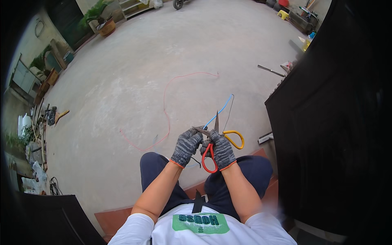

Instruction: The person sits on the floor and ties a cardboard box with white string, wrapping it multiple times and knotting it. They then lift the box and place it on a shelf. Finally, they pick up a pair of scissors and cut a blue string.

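Both hands wear grey knitted work gloves with orange cuffs. My right hand holds a pair of scissors, one handle red and the other yellow, with the blades spread wide. My left hand grips a blue insulated wire near the blades; one blade lies across the left fingers beside it. The wire rises from there, and a thin dark strand bends back from its tip towards the scissors. A short dark wire end hangs below my left hand. Exactly how the fingers close is partly hidden.
A thin red wire winds over the concrete floor. Dark door panels stand close on the right and at lower left. A metal bar and a white-edged tool lie at right. Potted plants line the far left wall.
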`<state>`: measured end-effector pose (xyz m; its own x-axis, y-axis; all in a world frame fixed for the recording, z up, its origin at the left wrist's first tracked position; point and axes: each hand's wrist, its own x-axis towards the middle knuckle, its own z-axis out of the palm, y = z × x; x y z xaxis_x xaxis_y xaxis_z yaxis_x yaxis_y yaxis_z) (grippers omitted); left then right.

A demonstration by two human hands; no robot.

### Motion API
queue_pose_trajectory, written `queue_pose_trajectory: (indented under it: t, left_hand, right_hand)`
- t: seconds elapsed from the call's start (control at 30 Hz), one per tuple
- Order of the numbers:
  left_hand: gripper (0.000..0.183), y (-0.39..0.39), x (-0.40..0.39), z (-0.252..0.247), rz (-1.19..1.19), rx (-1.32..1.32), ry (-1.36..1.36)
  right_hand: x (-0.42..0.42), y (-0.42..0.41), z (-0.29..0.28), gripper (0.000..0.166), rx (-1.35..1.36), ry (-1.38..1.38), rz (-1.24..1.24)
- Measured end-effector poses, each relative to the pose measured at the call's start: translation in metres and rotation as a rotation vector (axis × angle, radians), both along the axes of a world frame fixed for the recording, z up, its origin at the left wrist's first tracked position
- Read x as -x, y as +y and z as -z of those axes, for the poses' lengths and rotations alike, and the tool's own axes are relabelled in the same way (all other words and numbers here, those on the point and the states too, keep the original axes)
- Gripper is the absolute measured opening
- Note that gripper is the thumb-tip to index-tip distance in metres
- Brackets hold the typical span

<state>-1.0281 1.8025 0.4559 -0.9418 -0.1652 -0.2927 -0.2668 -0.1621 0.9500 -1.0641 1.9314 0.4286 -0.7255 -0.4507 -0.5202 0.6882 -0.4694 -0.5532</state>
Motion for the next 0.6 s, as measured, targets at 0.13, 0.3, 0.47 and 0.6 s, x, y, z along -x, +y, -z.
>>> queue_pose_trajectory:
  t: [0.13,0.3,0.47,0.6]
  left_hand:
    - [0.024,0.001,0.001,0.012,-0.013,0.003,0.02]
    - [0.022,0.0,0.003,0.023,-0.071,-0.043,0.003]
    - [0.018,0.002,0.005,0.021,-0.108,0.037,0.072]
    - [0.012,0.002,0.007,0.028,-0.175,0.117,0.157]
  right_hand:
    - [-0.001,-0.003,0.009,0.02,0.05,-0.007,0.075]
    - [0.002,-0.006,0.023,0.017,0.057,0.06,0.134]
    - [0.006,-0.008,0.013,0.015,0.007,0.098,0.165]
    - [0.005,-0.012,0.018,0.013,0.08,0.07,0.167]
